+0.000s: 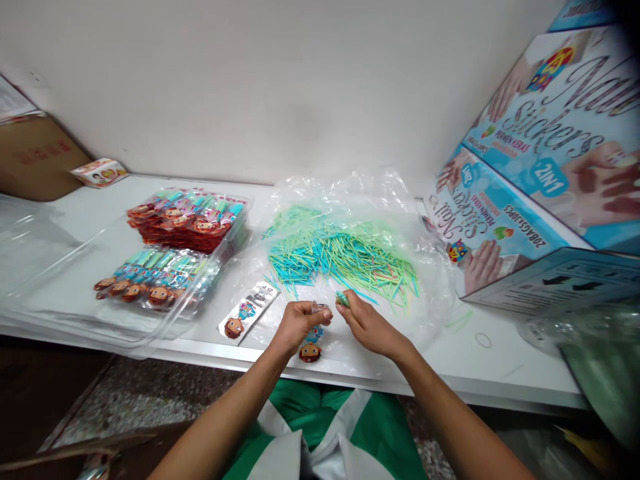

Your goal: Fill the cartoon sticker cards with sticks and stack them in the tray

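My left hand (299,325) pinches the top of a small printed sachet (311,351), which hangs below the fingers with its cartoon head at the bottom. Just to the right, my right hand (367,322) is closed around a small bundle of green sticks (342,298), its end pointing towards the left hand. Most of the bundle is hidden inside the fingers. Behind both hands lies a loose heap of thin blue and green sticks (345,257) on a clear plastic sheet (435,280). Left of my left hand, another sachet (249,312) rests flat on the table.
A clear plastic tray (70,267) at left holds stacked red sachets (175,223) and a row of filled ones (150,283). Large blue printed boxes (540,167) stand at right. A brown carton (37,157) is at far left, and a rubber band (483,341) lies near the right front edge.
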Available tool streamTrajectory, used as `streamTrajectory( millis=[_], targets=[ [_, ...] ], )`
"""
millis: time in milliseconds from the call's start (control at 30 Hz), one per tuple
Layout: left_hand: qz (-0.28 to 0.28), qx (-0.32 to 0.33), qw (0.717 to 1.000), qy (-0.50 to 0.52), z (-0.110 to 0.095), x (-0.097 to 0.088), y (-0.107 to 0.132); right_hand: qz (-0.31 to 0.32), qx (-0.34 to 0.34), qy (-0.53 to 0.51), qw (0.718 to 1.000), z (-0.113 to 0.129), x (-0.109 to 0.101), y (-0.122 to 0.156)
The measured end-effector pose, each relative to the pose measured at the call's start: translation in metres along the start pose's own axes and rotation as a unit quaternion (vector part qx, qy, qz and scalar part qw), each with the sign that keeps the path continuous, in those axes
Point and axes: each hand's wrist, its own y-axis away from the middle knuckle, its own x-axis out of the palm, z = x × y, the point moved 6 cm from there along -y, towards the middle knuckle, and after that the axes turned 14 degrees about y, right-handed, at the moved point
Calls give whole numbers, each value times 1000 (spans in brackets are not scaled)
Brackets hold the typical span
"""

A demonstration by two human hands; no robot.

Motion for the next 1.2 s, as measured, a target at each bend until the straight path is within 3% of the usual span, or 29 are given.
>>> streamTrajectory(
  millis=[233,400,667,900,1033,1133,1200],
  targets=[
    [-11,49,993,-104,-8,-1,-1,67,-12,61,996,4,-8,0],
    [-5,111,968,-227,-20,0,4,133,-47,90,986,8,-5,1],
    [46,185,893,-407,-33,11,10,217,-60,136,965,3,2,0],
    [123,256,804,-523,-34,23,13,278,-79,186,939,-3,10,-6],
    [158,244,769,-569,-31,32,17,291,-69,201,933,-7,20,-11],
    [173,205,774,-573,-27,37,21,269,-66,180,944,-8,16,-16],
    [171,173,808,-537,-24,35,23,258,-77,150,951,-7,8,-19]
  ],
)
